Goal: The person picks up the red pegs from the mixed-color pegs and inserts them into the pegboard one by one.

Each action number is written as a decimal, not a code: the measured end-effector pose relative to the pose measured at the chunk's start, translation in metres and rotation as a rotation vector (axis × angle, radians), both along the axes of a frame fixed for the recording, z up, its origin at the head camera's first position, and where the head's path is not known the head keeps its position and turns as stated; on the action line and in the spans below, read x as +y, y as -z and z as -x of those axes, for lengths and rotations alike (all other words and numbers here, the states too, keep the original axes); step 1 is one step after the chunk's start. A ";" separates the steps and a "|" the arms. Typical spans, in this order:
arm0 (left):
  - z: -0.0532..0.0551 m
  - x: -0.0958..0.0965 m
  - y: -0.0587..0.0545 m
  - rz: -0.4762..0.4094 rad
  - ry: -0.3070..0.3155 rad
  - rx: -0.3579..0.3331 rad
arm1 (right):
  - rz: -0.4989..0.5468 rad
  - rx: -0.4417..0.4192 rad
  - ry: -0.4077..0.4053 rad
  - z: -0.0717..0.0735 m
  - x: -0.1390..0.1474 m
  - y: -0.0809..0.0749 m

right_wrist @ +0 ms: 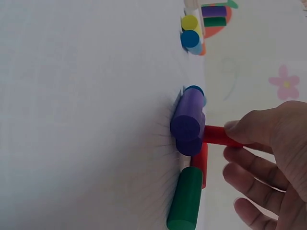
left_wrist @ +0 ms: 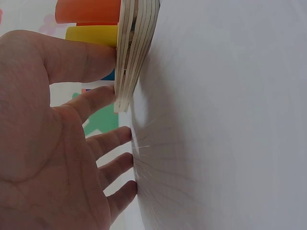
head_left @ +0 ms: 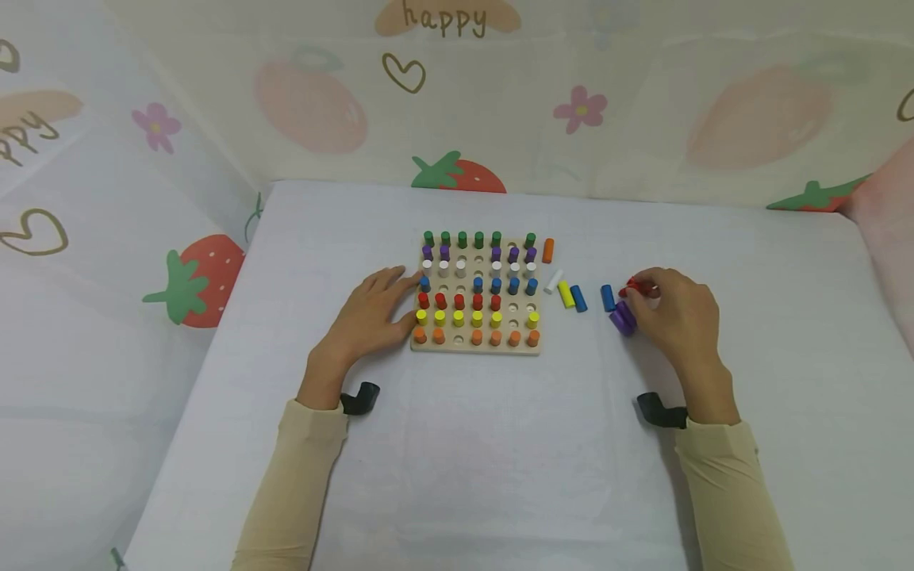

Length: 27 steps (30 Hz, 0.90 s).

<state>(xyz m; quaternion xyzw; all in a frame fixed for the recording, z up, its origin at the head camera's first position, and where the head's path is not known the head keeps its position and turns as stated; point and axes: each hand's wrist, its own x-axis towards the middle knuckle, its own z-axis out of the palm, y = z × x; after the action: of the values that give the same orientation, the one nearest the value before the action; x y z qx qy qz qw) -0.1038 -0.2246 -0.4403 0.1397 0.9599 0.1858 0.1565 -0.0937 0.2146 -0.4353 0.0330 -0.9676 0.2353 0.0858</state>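
Note:
A wooden peg board (head_left: 477,351) stands on the white table with rows of coloured pegs upright in its holes and several holes vacant. My left hand (head_left: 367,313) is at its left side, fingers spread, thumb and index finger touching the board's edge. To the right of the board, my right hand (head_left: 674,309) pinches a red peg (right_wrist: 218,135) between thumb and fingers, raised over loose pegs. Two purple pegs (right_wrist: 188,110) lie just beside it, and a blue peg (head_left: 608,298) is close by. A green peg (right_wrist: 186,199) and another red peg (right_wrist: 205,167) lie below the hand.
Between the board and my right hand lie loose white (head_left: 554,281), yellow (head_left: 566,294) and blue (head_left: 579,298) pegs. An orange peg (head_left: 548,251) rests by the board's far right corner. A printed cloth backdrop (head_left: 528,71) rises behind the table.

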 end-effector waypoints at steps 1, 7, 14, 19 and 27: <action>0.000 0.000 -0.001 0.001 0.000 0.000 | 0.004 0.009 -0.006 0.000 0.000 0.000; -0.001 0.001 -0.002 0.005 -0.003 -0.007 | 0.025 0.047 -0.033 -0.002 -0.006 -0.003; 0.000 0.002 0.001 0.008 0.002 -0.005 | -0.012 0.053 -0.085 -0.007 -0.018 -0.010; 0.000 0.004 0.004 -0.006 0.010 -0.005 | -0.022 0.085 -0.116 -0.009 -0.028 -0.015; -0.002 0.000 0.000 0.019 -0.005 -0.002 | -0.021 0.098 -0.216 0.000 -0.047 -0.020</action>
<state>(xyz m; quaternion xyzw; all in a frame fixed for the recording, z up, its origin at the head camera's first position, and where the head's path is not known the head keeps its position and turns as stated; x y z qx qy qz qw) -0.1023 -0.2249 -0.4403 0.1357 0.9619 0.1770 0.1584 -0.0937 0.1678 -0.4152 0.1495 -0.9554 0.2312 0.1065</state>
